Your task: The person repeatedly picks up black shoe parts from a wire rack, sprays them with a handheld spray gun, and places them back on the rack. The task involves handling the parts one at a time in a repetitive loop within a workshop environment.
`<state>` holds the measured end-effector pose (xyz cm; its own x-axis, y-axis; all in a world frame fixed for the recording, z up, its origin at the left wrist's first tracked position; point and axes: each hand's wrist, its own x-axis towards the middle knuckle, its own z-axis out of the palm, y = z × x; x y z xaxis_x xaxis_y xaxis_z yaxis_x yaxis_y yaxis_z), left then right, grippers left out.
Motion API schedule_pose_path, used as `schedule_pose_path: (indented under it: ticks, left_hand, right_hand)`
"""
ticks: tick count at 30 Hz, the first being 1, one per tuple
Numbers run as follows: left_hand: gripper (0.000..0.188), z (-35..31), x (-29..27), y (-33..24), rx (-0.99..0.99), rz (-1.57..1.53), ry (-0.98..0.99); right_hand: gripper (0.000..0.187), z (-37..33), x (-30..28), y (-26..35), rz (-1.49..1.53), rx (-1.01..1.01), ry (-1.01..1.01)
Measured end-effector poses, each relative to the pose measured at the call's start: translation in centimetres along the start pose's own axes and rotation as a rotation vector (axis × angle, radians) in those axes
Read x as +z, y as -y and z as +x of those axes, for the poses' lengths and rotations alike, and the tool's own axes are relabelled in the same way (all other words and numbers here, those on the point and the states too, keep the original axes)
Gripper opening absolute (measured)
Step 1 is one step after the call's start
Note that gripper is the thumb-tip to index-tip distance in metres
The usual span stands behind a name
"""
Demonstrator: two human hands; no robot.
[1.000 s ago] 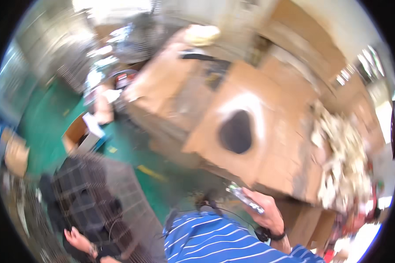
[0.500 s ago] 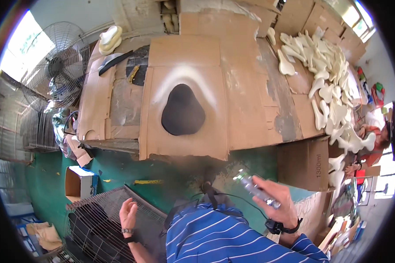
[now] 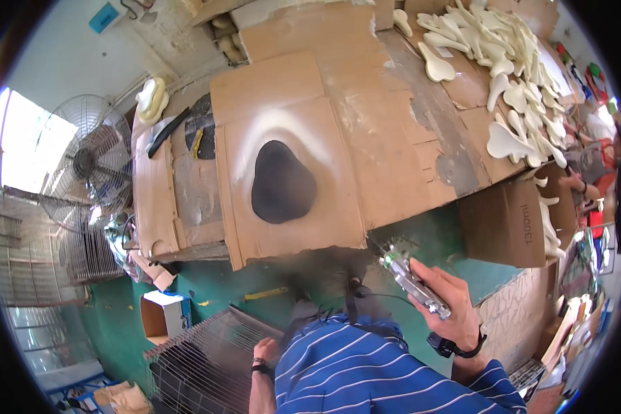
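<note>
My right hand (image 3: 448, 303) is wrapped round a small metal spray gun (image 3: 412, 281), with its nozzle toward the table's front edge. A thin dark hose runs from the gun toward my waist. My left hand (image 3: 265, 349) hangs low beside my striped shirt, above a wire rack (image 3: 214, 352); how its fingers are set is hard to make out. Ahead, a dark rounded-triangular patch (image 3: 283, 183) shows on a cardboard sheet (image 3: 303, 241), with a white sprayed arc around its far end. Neither hand touches it.
Many cream saddle-shaped pieces (image 3: 504, 65) are heaped at the table's far right. Below them stands a brown carton (image 3: 504, 228) with more pieces, and a co-worker's arm (image 3: 579, 183) reaches beside it. A caged fan (image 3: 83, 162) stands left; a small open box (image 3: 162, 317) sits on the green floor.
My left hand has drawn in toward my waist. The spray gun, still in my right hand, has shifted slightly right. The view has turned, and the co-worker's hand is now at the carton.
</note>
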<state>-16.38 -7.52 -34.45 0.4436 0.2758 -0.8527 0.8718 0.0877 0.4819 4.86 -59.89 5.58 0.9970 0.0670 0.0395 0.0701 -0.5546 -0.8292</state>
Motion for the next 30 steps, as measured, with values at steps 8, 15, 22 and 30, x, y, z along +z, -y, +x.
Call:
schedule_pose_path:
  ticks: [8,15,22,30]
  left_hand:
    - [0.043,2.2,0.1,-6.4,-0.093,-0.043,-0.053]
    - [0.046,5.2,-0.1,-11.6,0.091,-0.022,0.0]
    - [0.043,6.4,0.1,-9.4,0.037,-0.075,0.045]
    - [0.018,10.9,-0.1,-9.5,0.037,-0.493,0.513]
  right_hand:
    - [0.06,-3.6,2.4,1.6,0.015,0.071,0.129]
    - [0.071,-1.4,4.1,3.4,0.002,-0.008,0.033]
    - [0.072,-2.5,2.4,3.1,-0.017,0.022,0.074]
    - [0.066,-2.0,0.8,2.4,0.048,-0.037,0.113]
